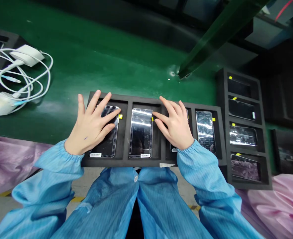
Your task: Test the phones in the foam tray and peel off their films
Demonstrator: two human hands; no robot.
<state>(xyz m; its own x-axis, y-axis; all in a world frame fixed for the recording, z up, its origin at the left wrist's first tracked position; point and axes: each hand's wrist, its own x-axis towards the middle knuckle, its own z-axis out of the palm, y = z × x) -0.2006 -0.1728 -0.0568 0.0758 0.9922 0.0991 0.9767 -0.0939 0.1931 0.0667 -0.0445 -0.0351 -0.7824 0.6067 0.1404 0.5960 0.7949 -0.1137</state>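
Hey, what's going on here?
Someone in a blue smock has both hands on a black foam tray of four film-wrapped phones. The left hand lies over the first phone, and the right hand over the third phone. A second tray holds four more phones. White chargers lie on the green bench.

The left hand (91, 124) rests spread on a film-wrapped black smartphone (109, 132) in a long black foam tray (126, 162) on the green desk (61, 56). The right hand (175, 124) covers a third phone (173, 148), its fingertips (155, 114) at the middle phone's (141, 132) edge.
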